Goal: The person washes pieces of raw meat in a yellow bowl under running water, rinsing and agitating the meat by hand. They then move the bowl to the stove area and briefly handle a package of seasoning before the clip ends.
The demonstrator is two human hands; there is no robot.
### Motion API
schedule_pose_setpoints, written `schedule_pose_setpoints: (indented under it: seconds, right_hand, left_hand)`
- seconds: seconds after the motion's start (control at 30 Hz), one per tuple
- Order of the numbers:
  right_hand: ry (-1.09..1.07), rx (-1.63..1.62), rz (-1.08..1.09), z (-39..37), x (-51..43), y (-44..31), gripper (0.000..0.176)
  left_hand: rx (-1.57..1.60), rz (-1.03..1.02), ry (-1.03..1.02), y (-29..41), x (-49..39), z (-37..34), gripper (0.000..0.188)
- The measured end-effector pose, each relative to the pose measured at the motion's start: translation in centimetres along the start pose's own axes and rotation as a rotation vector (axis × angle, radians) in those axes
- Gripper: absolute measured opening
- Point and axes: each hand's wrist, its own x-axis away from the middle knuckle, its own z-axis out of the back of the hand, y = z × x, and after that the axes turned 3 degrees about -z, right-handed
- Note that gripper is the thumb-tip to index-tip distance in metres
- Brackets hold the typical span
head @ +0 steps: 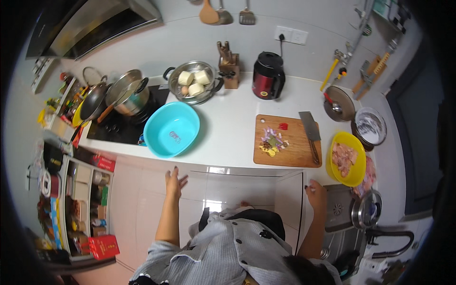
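My left hand [175,183] hangs in the air with fingers spread, just short of the counter's front edge and below a turquoise plastic basin [167,117]. Nothing is in it. My right hand [316,192], its fingers partly curled, is beside the sink at the right; whether it holds anything cannot be told. Beyond it lies a wooden cutting board [285,142] bearing a cleaver [310,125], cut red chilli [283,126], sliced purple onion [268,133] and yellow slices [271,152]. A yellow basin [362,165] at the right contains raw meat pieces [343,158].
A steamer pot [194,99] holds white chunks and an egg. Further back stand a knife block [231,80] and a red electric kettle [262,80]. Pots, including a steel one [130,101], occupy the black cooktop [98,131]. A faucet [395,233] arches over the sink [342,242].
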Motion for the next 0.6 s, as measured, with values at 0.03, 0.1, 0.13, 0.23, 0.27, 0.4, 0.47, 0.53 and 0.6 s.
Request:
schedule_pose_setpoints:
  seconds: [0.03,0.1,0.13,0.23,0.27,0.4,0.47,0.53,0.6]
  right_hand:
    - [-0.063,0.095,-0.011,-0.1,0.1,0.1,0.045]
    - [-0.164,0.238,0.035,-0.4,-0.4,1.0,0.045]
    - [-0.203,0.287,0.079,-0.8,-0.9,2.3,0.045]
    - [-0.248,0.268,0.161,-2.0,-2.3,4.8,0.046]
    - [-0.255,0.231,0.187,-2.4,-2.8,5.2,0.046]
    - [-0.258,0.231,0.210,-3.0,-3.2,4.7,0.046]
    - [-0.278,0.230,0.229,-3.7,-3.2,6.0,0.046]
    - [-0.345,0.240,0.181,-3.0,-2.8,4.8,0.048]
    - [-0.358,0.261,0.168,-2.9,-2.7,4.7,0.048]
  left_hand:
    - [0.017,0.017,0.110,1.0,-1.1,-0.7,0.087]
    - [0.082,0.005,0.250,1.3,-4.2,-0.7,0.076]
    - [0.113,0.032,0.273,1.7,-5.0,-1.1,0.073]
    - [0.130,0.093,0.316,2.4,-6.8,-2.3,0.055]
    - [0.146,0.098,0.289,1.6,-8.5,-1.3,0.054]
    - [0.190,0.096,0.257,0.6,-11.7,-0.5,0.033]
    - [0.251,0.107,0.273,1.1,-11.9,-1.4,0.029]
    - [0.206,0.067,0.356,0.9,-10.6,-2.9,0.030]
    - [0.155,0.013,0.360,1.0,-7.9,-5.0,0.022]
